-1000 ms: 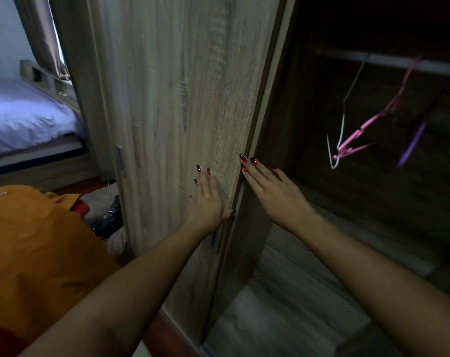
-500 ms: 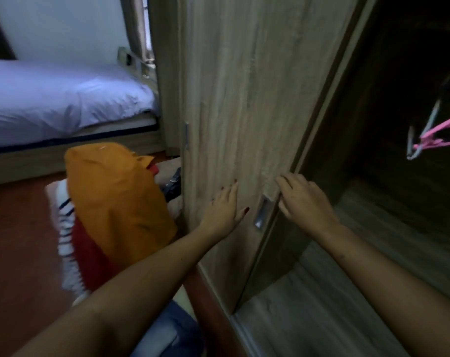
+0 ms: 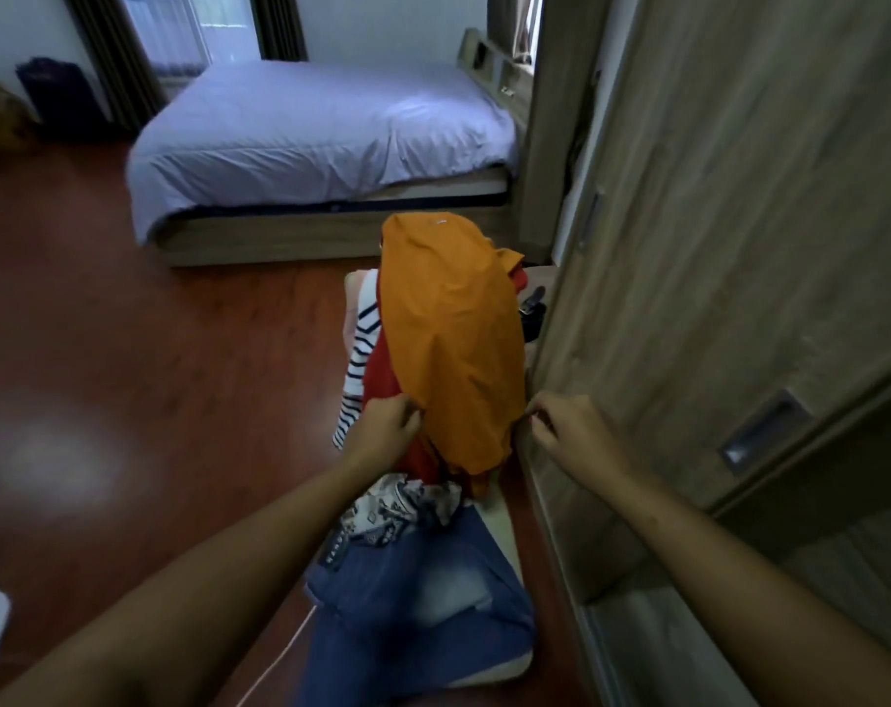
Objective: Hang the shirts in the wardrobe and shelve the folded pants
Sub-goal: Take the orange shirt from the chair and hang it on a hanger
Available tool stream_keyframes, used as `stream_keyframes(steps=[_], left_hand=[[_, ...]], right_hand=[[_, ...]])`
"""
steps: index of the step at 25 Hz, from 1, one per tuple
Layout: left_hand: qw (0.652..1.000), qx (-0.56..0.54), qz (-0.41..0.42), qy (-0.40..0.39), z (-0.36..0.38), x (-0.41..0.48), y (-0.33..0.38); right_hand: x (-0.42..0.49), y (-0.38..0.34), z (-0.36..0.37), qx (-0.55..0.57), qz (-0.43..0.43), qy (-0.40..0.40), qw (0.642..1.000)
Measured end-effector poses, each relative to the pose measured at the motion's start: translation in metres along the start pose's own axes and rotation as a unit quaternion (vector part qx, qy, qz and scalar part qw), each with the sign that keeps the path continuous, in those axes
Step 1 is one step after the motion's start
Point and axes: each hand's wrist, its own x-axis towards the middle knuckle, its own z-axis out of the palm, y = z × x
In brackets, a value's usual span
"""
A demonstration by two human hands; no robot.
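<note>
An orange shirt (image 3: pixel 448 339) lies on top of a heap of clothes on the floor beside the wardrobe. Under it show a navy-and-white striped shirt (image 3: pixel 359 359) and a red garment (image 3: pixel 382 380). Nearer to me lie a patterned cloth (image 3: pixel 397 507) and folded blue jeans (image 3: pixel 413 594). My left hand (image 3: pixel 387 426) pinches the orange shirt's lower left edge. My right hand (image 3: pixel 566 431) has its fingers pinched at the shirt's lower right edge, against the wardrobe door (image 3: pixel 714 247).
The door's recessed handle (image 3: pixel 765 431) is right of my right hand. The open wardrobe floor (image 3: pixel 841 579) shows at the lower right. A bed (image 3: pixel 321 130) with a pale cover stands behind the heap. Red-brown floor (image 3: pixel 127 375) spreads to the left.
My view has swung left and down from the wardrobe to the heap. Both hands have left the door and come down to the orange shirt's lower edge.
</note>
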Motion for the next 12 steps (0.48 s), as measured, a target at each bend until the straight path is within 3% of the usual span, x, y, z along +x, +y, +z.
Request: stream_keyframes(steps=[7,12], left_hand=[[0.979,-0.127,0.0,0.161,-0.081,0.17,-0.023],[0.985,-0.132,-0.029,0.111,-0.103,0.265,-0.027]], right_hand=[[0.157,-0.046,0.02,0.071,0.027,0.069,0.995],[0.246,-0.048,0.014,0.061,0.084,0.122,0.987]])
